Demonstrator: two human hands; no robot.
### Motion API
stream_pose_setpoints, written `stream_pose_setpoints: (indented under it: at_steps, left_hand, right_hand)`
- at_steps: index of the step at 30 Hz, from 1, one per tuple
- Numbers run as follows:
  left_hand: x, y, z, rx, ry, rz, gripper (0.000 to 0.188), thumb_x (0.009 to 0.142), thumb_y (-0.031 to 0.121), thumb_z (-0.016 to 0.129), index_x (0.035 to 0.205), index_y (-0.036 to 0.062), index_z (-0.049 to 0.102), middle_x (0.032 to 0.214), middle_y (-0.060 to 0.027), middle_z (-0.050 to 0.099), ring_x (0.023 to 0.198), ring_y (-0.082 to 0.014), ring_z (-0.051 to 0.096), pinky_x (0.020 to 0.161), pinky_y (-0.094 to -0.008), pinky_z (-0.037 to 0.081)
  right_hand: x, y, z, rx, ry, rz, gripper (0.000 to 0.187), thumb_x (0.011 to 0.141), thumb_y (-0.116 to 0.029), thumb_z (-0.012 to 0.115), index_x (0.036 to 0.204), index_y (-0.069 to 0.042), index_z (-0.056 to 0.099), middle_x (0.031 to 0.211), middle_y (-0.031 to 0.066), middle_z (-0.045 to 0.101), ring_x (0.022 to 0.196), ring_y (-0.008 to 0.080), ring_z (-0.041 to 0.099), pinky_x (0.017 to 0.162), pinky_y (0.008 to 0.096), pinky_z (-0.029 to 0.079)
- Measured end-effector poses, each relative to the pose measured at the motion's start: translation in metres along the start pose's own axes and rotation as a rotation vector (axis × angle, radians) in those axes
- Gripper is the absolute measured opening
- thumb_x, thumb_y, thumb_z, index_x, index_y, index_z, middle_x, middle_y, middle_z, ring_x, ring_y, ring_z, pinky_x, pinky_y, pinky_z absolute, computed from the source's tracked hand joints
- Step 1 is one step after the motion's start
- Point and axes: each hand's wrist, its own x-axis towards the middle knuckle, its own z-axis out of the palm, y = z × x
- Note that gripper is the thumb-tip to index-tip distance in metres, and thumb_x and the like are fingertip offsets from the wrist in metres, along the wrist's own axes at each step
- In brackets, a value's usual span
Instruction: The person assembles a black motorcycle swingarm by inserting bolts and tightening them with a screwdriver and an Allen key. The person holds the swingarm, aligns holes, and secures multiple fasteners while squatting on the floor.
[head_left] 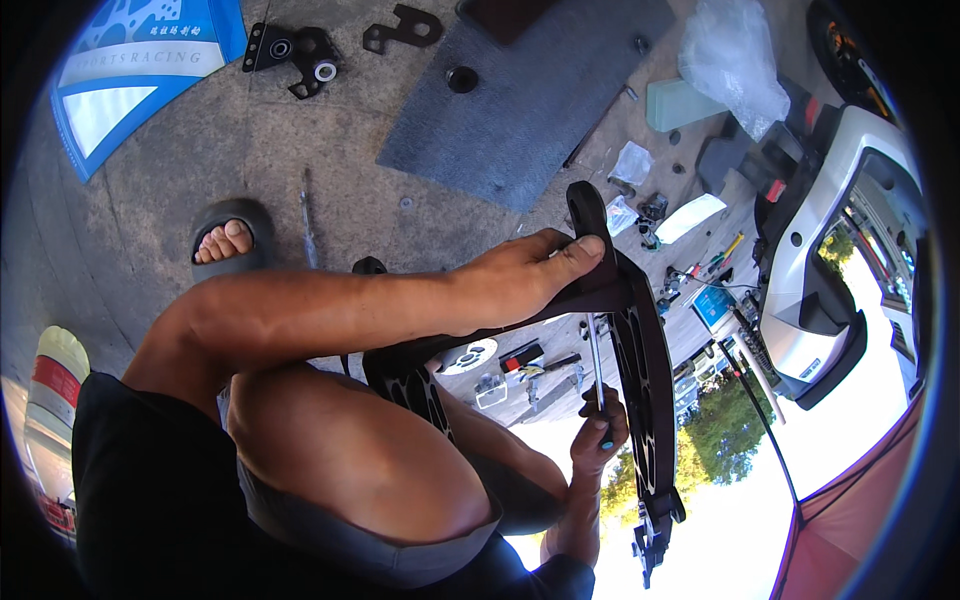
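Note:
A large black frame [640,390] with honeycomb-like cut-outs in its side arms lies across my knees and reaches to the right. My left hand [530,272] grips its upper crosspiece, thumb on top near an upright rounded lug [587,208]. Below it, my right hand [600,432] is closed round the dark handle of a screwdriver [597,360]. The long bright shaft points up at the underside of the crosspiece; the frame hides its tip, so I cannot tell what it touches.
Black metal brackets [295,58] and a dark grey mat [500,110] lie on the paved ground ahead. Clear plastic wrap [728,60], small parts and tools [715,258] are strewn to the right, near a white vehicle body panel [815,270]. A blue-and-white printed panel [150,70] lies far left.

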Motion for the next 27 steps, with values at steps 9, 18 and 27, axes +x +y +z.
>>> stream_pose_setpoints:
  at_steps: [9,18,27]
  left_hand:
    - [0.004,-0.004,-0.002,0.253,-0.059,0.194,0.093,0.087,0.078,0.034,0.107,-0.0116,0.049,0.087,-0.0274,0.06,0.089,-0.0351,0.063,0.078,-0.0407,0.049]
    - [-0.003,-0.003,-0.004,0.304,-0.046,0.155,0.091,0.087,0.077,0.036,0.105,-0.0118,0.051,0.088,-0.0274,0.06,0.09,-0.0363,0.063,0.079,-0.0405,0.049]
    - [-0.003,-0.01,-0.004,0.304,0.005,0.108,0.093,0.088,0.077,0.034,0.114,-0.0113,0.049,0.094,-0.0277,0.062,0.093,-0.0356,0.063,0.081,-0.0413,0.049]
  right_hand:
    - [0.002,-0.005,0.0,-0.181,0.04,0.011,0.056,0.099,-0.05,0.039,0.067,-0.004,0.038,0.057,0.0035,0.035,0.055,0.016,0.039,0.06,0.0314,0.041]
    - [-0.016,0.013,-0.002,-0.124,-0.105,0.157,0.041,0.093,-0.047,0.052,0.074,-0.011,0.045,0.061,0.0,0.039,0.061,0.0164,0.041,0.07,0.0364,0.038]
    - [-0.005,0.006,0.0,-0.376,-0.181,-0.188,0.006,0.088,-0.006,0.059,0.084,-0.009,0.062,0.066,0.0077,0.053,0.058,0.026,0.052,0.058,0.0401,0.04]
